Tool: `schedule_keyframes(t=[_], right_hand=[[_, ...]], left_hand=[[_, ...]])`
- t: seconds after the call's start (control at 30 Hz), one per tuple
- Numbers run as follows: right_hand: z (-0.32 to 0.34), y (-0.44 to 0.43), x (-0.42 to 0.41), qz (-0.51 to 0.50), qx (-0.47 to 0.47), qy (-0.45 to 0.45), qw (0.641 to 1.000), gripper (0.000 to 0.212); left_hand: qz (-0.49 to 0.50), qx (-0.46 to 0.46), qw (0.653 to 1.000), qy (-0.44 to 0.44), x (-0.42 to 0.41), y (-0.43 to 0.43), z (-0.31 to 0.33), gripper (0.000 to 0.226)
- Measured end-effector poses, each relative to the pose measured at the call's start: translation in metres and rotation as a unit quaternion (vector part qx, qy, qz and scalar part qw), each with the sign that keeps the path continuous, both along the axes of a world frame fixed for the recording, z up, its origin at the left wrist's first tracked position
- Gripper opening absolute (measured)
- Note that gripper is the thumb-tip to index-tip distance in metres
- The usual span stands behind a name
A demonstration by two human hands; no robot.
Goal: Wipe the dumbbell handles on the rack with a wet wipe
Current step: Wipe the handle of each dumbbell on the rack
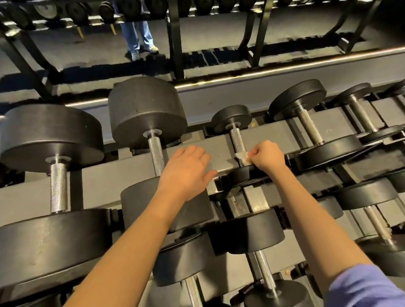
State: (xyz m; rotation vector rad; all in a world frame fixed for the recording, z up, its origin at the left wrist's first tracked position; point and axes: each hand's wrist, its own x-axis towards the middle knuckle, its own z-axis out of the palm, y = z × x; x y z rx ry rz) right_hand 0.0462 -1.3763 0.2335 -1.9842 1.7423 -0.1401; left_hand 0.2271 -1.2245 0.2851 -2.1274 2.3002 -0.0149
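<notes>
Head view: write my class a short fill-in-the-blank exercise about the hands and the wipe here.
1. The wet wipe is gripped by the ____ hand.
2. The wipe touches a dumbbell on its knurled metal ____.
3. The left hand rests on the rack beam and holds ____.
Missing words: right; handle; nothing.

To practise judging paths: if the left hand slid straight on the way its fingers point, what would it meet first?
The left hand lies on the rack beam; ahead looks free until, probably, the small dumbbell's far head.
</notes>
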Motion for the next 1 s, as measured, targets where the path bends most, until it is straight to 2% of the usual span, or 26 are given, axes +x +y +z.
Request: schedule_keyframes(t=[0.07,0.1,0.2,0.33,0.5,0.6,0.67,0.83,1.0], right_hand=[[0.003,0.005,-0.004,-0.016,-0.013,-0.024,1.0,0.014],[0.006,0.011,-0.005,-0.043,-0.033,-0.068,0.996,0.014],[0.019,0.041,-0.009,-0.13,-0.103,-0.205,0.965,0.019],[0.032,0.09,-0.025,-0.186,-0.113,-0.279,0.935,0.014],[0.021,0.161,-0.066,-0.201,-0.101,-0.278,0.934,0.004],[0.006,0.204,-0.091,-0.209,-0.079,-0.276,0.935,0.004],[-0.006,0.225,-0.107,-0.213,-0.06,-0.271,0.937,0.001],[-0.034,0.249,-0.131,-0.229,-0.024,-0.273,0.934,0.006],[-0.079,0.265,-0.144,-0.238,0.003,-0.253,0.938,0.014]], left_hand=[[-0.003,0.0,1.0,0.002,0.0,0.0,0.001,0.049],[-0.004,0.0,1.0,0.006,0.0,0.001,0.002,0.049],[-0.007,-0.001,1.0,0.017,-0.001,0.002,0.002,0.049],[-0.031,-0.01,0.999,0.024,-0.002,0.003,0.004,0.048],[-0.049,-0.073,0.989,0.12,-0.017,0.032,-0.007,0.051],[-0.074,-0.138,0.977,0.143,-0.035,0.059,-0.025,0.044],[-0.093,-0.139,0.973,0.158,-0.046,0.072,-0.031,0.041],[-0.124,-0.076,0.979,0.147,-0.078,0.092,-0.048,0.038],[-0.075,0.041,0.976,0.201,-0.126,0.099,-0.097,0.04]])
